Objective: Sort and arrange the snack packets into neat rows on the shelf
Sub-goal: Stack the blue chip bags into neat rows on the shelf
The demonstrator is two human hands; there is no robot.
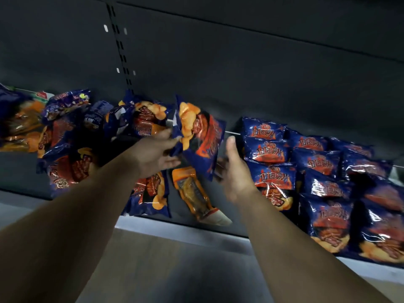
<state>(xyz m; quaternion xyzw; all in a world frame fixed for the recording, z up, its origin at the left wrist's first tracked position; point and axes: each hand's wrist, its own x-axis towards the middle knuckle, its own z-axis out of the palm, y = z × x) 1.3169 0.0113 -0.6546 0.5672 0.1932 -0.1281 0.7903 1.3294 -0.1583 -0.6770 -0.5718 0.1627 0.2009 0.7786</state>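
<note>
A blue snack packet [200, 136] with orange chips printed on it hangs tilted above the middle of the dark shelf [26, 169]. My left hand [156, 153] pinches its left edge between thumb and fingers. My right hand [235, 169] is just to the right of the packet, thumb up and fingers spread under its lower right corner; whether it touches is unclear. On the right, blue packets [317, 162] lie in neat overlapping rows. On the left, a loose heap of blue packets [65, 149] lies in disorder.
An orange packet [194, 195] and another blue packet [148, 197] lie on the shelf under my hands, near the pale front edge [175, 226]. A slotted upright [121, 47] runs up the dark back panel. A green and red packet [41, 95] shows at the far left.
</note>
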